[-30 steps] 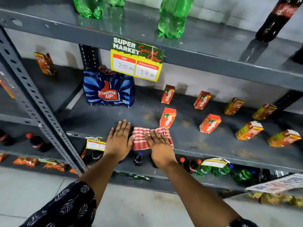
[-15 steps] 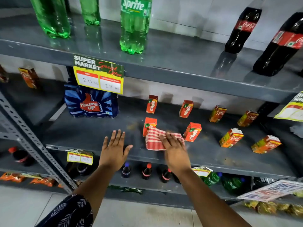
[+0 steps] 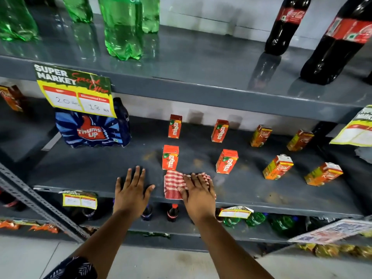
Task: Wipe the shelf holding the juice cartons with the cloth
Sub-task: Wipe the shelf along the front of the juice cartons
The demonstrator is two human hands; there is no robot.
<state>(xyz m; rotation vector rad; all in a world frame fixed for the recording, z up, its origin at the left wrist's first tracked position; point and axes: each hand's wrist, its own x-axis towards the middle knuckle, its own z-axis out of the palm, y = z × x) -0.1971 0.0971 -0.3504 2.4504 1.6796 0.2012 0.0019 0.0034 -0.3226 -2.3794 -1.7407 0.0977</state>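
Observation:
A red-and-white checked cloth (image 3: 173, 184) lies at the front edge of the grey metal shelf (image 3: 261, 190). My right hand (image 3: 198, 193) presses flat on the cloth's right part, just in front of a red Maaza carton (image 3: 170, 157). To the cloth's left, my left hand (image 3: 131, 190) rests on the bare shelf with fingers spread, holding nothing. More red cartons (image 3: 226, 161) and orange-yellow juice cartons (image 3: 277, 167) stand in two rows to the right.
A blue Thums Up pack (image 3: 92, 129) stands at the shelf's left under a price sign (image 3: 74, 91). Green bottles (image 3: 122, 27) and cola bottles (image 3: 285, 25) fill the shelf above. Small bottles (image 3: 172, 213) sit on the shelf below. A slanted perforated upright (image 3: 36, 202) crosses the lower left.
My right hand slid the cloth right along the shelf front, then back a little toward the Maaza carton. My left hand stayed flat on the shelf. The view shifted.

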